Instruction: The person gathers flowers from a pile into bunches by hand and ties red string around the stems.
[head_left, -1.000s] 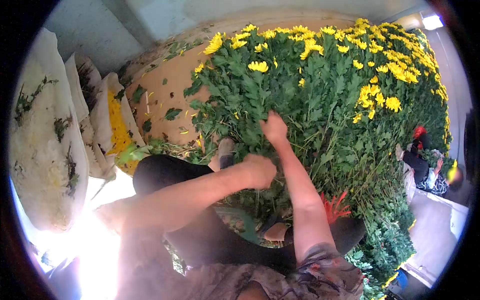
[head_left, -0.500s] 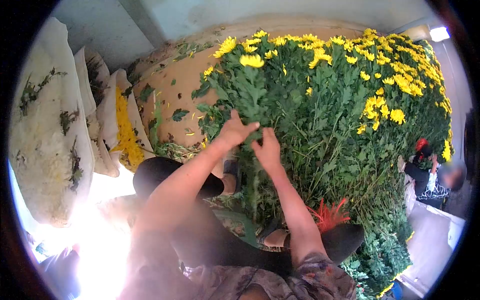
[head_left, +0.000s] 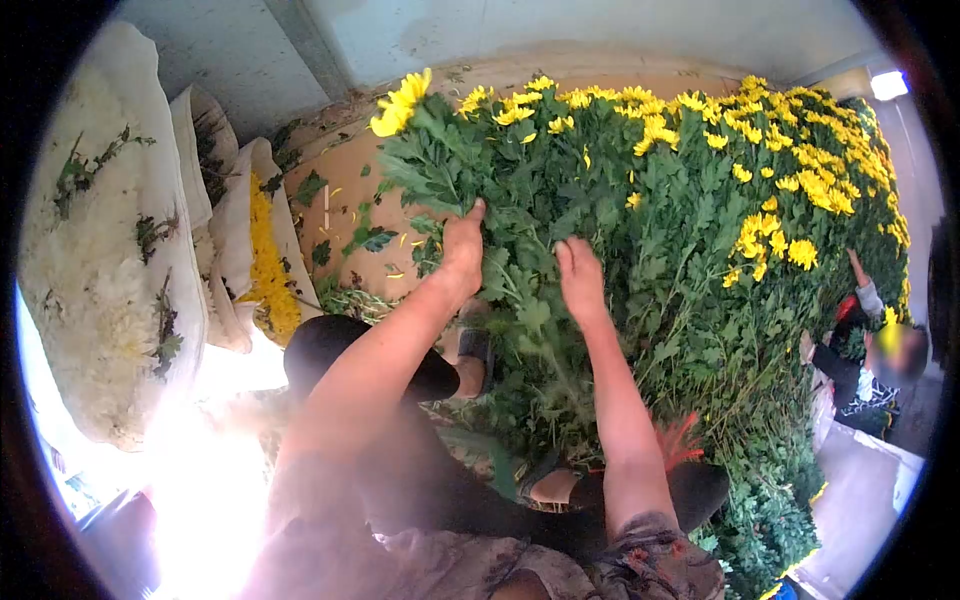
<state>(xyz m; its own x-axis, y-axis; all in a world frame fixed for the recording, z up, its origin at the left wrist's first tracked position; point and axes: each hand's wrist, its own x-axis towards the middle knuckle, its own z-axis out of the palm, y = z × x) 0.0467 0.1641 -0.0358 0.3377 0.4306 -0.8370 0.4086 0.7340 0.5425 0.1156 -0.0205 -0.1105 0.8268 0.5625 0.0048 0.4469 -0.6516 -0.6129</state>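
My left hand (head_left: 463, 245) is closed around leafy green stems topped by yellow flowers (head_left: 402, 103), at the left end of the flower pile. To its right, my right hand (head_left: 580, 278) has its fingers pressed together over the leaves; what they hold, if anything, is hidden. A broad heap of yellow chrysanthemums (head_left: 680, 210) lies beyond both hands, blooms toward the wall and stems toward me.
White sacks (head_left: 110, 260) stand at the left, one with yellow petals (head_left: 270, 270). Cut leaves lie on the brown floor (head_left: 345, 190). Red strands (head_left: 680, 440) show by my knee. Another person (head_left: 860, 375) sits at the far right beside the pile.
My left hand has moved left and up, and the flowers it holds now lean out over the floor. My right hand has shifted right, away from it. The other person's arm is now raised.
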